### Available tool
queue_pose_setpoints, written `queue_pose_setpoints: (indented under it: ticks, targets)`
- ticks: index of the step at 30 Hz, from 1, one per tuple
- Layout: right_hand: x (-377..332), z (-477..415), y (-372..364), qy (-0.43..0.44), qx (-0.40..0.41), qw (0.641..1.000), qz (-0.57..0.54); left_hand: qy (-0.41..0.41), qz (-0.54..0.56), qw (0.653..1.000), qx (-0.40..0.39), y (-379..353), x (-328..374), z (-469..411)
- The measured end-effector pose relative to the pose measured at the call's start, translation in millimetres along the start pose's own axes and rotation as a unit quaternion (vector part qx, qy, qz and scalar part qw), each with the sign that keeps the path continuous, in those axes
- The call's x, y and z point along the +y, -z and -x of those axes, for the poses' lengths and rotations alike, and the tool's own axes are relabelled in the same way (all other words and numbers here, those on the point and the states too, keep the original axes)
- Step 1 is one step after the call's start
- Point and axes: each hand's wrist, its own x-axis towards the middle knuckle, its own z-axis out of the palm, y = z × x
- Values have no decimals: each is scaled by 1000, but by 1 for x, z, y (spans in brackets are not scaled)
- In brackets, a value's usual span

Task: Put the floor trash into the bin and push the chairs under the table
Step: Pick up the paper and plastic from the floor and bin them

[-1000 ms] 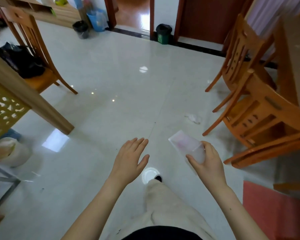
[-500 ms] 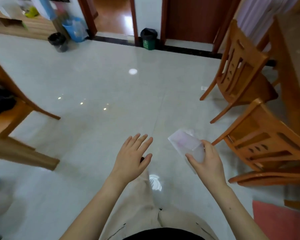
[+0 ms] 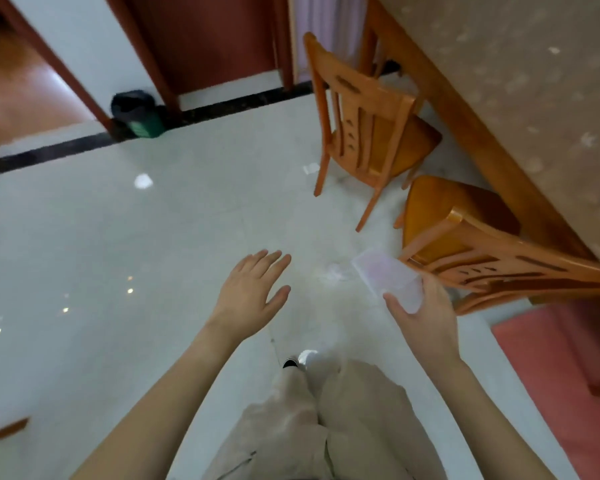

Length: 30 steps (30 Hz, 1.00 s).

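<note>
Head view: R grip (image 3: 421,318) holds clear plastic piece (image 3: 387,277), long axis fwd-left. L grip (image 3: 252,292) empty, fingers spread. Crumpled tissue (image 3: 334,271) on floor btwn both, just ahead; free L grip prob suits. Bin (image 3: 138,114) far ahead-left.

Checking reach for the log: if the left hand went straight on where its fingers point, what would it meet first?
The left hand points over bare floor toward the small white scrap beside the far chair, probably the first thing met. Depth is unclear, so this is a guess.
</note>
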Motion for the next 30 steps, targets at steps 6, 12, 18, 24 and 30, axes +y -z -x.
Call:
queue_pose_setpoints:
  ticks: [6,12,18,24,30]
  targets:
    - [25,-66,-34,-72,8,997,-26,-31,50,997,-41,-47,-9,-96]
    - [98,-145,-118,-109,-4,994,5,-15,72,994,-81,-161,-32,-184]
    - [191,-209,-235,-124,2,992,40,11,111,988,-108,-313,-79,-249]
    - [307,-261,-369,-108,27,992,67,8,123,985,-120,-505,-141,-302]
    - [414,-301,-484,-105,33,992,58,-30,111,985,-132,-684,-194,-356]
